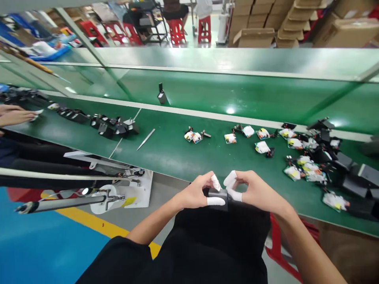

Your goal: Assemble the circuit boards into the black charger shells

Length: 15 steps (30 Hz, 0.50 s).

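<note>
Close to my body, at the bench's near edge, my left hand [198,191] grips a small black plastic case [219,194] between thumb and fingers. My right hand [251,189] is closed at the case's right end, its fingertips pinched against it; what lies between them is partly hidden. White finger cots cover the thumb and fingertips of both hands. Beyond my hands, small circuit boards with white and yellow parts [194,136] lie on the green bench [166,154]. More circuit boards [310,163] are heaped to the right, among black cases [352,181].
Metal tweezers [145,139] lie left of centre. A row of black cases [109,126] runs left toward another person's hands [14,115]. One black case [162,96] stands by the back strip. A red stool [278,240] is at my right.
</note>
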Tool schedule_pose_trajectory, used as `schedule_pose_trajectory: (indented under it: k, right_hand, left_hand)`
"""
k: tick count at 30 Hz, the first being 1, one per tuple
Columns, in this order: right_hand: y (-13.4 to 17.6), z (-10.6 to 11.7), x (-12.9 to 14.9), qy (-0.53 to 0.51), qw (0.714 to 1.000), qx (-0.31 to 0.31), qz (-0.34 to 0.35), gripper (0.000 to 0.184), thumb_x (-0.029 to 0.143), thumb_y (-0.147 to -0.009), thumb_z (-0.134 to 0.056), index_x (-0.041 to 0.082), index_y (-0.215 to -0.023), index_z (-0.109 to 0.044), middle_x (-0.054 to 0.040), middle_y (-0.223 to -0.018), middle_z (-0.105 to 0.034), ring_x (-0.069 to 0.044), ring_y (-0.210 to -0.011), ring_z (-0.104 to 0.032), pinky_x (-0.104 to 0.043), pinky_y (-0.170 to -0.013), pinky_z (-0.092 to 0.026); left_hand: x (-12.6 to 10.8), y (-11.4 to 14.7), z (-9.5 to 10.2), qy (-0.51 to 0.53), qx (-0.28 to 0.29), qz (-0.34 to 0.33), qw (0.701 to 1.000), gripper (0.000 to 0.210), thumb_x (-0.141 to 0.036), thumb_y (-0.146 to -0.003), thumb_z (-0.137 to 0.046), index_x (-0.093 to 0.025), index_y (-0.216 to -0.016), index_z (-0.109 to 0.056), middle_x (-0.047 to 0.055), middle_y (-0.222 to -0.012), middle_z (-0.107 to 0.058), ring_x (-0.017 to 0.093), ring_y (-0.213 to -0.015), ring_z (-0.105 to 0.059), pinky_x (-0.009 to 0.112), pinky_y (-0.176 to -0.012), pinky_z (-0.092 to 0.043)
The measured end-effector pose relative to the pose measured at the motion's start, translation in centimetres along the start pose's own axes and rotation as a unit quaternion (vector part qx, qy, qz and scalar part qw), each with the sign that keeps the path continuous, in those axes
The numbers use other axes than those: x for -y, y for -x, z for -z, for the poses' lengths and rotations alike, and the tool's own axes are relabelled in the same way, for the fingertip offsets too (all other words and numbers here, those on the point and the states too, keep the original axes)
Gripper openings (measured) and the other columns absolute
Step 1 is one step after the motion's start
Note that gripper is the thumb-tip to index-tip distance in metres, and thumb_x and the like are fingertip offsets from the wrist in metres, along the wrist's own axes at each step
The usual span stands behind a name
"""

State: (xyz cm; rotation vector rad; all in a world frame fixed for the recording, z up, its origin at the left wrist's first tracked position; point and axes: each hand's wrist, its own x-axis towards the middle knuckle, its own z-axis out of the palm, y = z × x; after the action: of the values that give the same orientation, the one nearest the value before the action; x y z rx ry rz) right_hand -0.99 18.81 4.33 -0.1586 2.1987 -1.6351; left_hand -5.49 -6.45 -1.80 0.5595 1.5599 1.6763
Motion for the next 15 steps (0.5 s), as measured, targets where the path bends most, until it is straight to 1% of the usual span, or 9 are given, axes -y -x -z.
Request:
schedule_pose_trajectory:
  k: [2, 5, 7, 11, 15]
  right_hand:
    - [-0.6, -0.1, 0.4, 0.023, 1.000, 0.013, 0.002, 0.011, 0.014, -0.081, -0.074, 0.021, -0.088, -0.078, -0.0006, -0.084, -0.081, -0.020, -0.080, -0.073, -0.035, -0.083, -0.062]
    - [-1.3, -0.2, 1.1, 0.043, 0.998, 0.036, 0.005, 0.010, 0.014, -0.082, -0.075, 0.022, -0.087, -0.079, -0.0004, -0.085, -0.083, -0.022, -0.082, -0.074, -0.036, -0.085, -0.061]
    - [-1.6, -0.3, 1.7, 0.060, 0.997, 0.051, 0.006, 0.012, 0.012, -0.079, -0.075, 0.022, -0.086, -0.078, 0.0008, -0.084, -0.082, -0.021, -0.081, -0.074, -0.035, -0.084, -0.060]
    - [-2.0, -0.6, 2.1, 0.095, 0.995, 0.037, 0.008, 0.014, 0.011, -0.074, -0.076, 0.023, -0.079, -0.071, 0.0022, -0.080, -0.079, -0.021, -0.078, -0.072, -0.034, -0.079, -0.057]
    - [-2.0, -0.8, 1.6, 0.107, 0.994, 0.031, 0.003, 0.013, 0.015, -0.072, -0.079, 0.023, -0.080, -0.072, 0.0019, -0.077, -0.078, -0.022, -0.077, -0.070, -0.035, -0.077, -0.055]
  left_hand:
    - [-0.4, 0.1, 0.4, -0.006, 0.005, 0.007, 1.000, 0.053, -0.046, -0.079, -0.101, -0.021, -0.100, -0.059, 0.002, -0.097, -0.071, 0.016, -0.089, -0.069, 0.033, -0.090, -0.057]
    - [-0.7, 0.2, 0.7, 0.006, 0.006, 0.004, 1.000, 0.057, -0.045, -0.073, -0.104, -0.021, -0.097, -0.058, 0.000, -0.095, -0.069, 0.015, -0.087, -0.067, 0.034, -0.090, -0.056]
    - [-0.8, 0.1, 0.7, 0.014, 0.009, -0.003, 1.000, 0.060, -0.044, -0.071, -0.105, -0.022, -0.096, -0.056, -0.001, -0.093, -0.067, 0.015, -0.086, -0.066, 0.033, -0.088, -0.056]
    - [-0.5, -0.1, 0.6, 0.021, 0.013, -0.015, 1.000, 0.061, -0.044, -0.071, -0.105, -0.022, -0.095, -0.054, -0.003, -0.090, -0.064, 0.014, -0.082, -0.062, 0.032, -0.082, -0.053]
    - [0.3, -0.3, 0.6, 0.028, 0.016, -0.014, 0.999, 0.063, -0.045, -0.068, -0.106, -0.022, -0.095, -0.054, -0.004, -0.089, -0.064, 0.013, -0.080, -0.060, 0.031, -0.081, -0.052]
